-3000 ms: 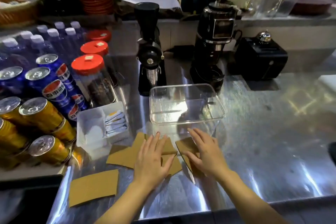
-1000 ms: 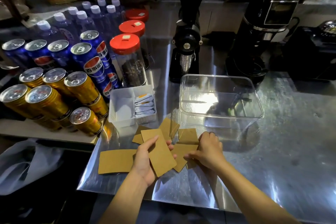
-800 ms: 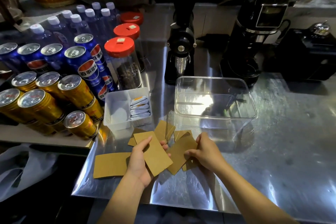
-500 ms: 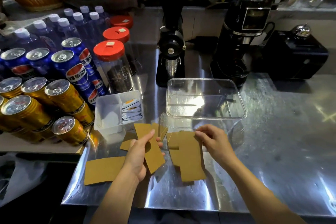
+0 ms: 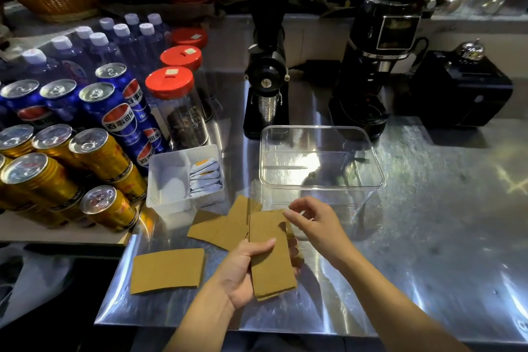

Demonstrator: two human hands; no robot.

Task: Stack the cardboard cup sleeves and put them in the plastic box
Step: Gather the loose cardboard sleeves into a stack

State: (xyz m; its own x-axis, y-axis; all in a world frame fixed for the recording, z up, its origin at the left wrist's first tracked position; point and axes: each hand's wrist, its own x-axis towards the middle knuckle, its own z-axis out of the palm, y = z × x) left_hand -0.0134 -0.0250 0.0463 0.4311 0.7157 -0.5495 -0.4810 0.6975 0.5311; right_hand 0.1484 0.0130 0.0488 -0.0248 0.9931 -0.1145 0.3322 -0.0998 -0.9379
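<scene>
My left hand (image 5: 241, 271) grips a small stack of flat brown cardboard cup sleeves (image 5: 271, 254), held lengthwise above the steel counter. My right hand (image 5: 314, 223) hovers at the stack's far end, fingers apart and holding nothing. More sleeves (image 5: 223, 227) lie overlapped on the counter just left of the stack. A single sleeve (image 5: 167, 270) lies apart at the near left. The clear plastic box (image 5: 371, 163) stands open just beyond my hands, with nothing in it.
A white divided tray (image 5: 168, 177) with sachets sits left of the box. Gold and blue cans (image 5: 94, 151), bottles and red-lidded jars (image 5: 177, 106) crowd the left. Two black grinders (image 5: 267, 66) and a black device (image 5: 460, 88) stand behind. The counter's front edge is near.
My right hand laid its sleeve onto the one in my left hand and let go. The stack now sits in my left hand, closer to the middle.
</scene>
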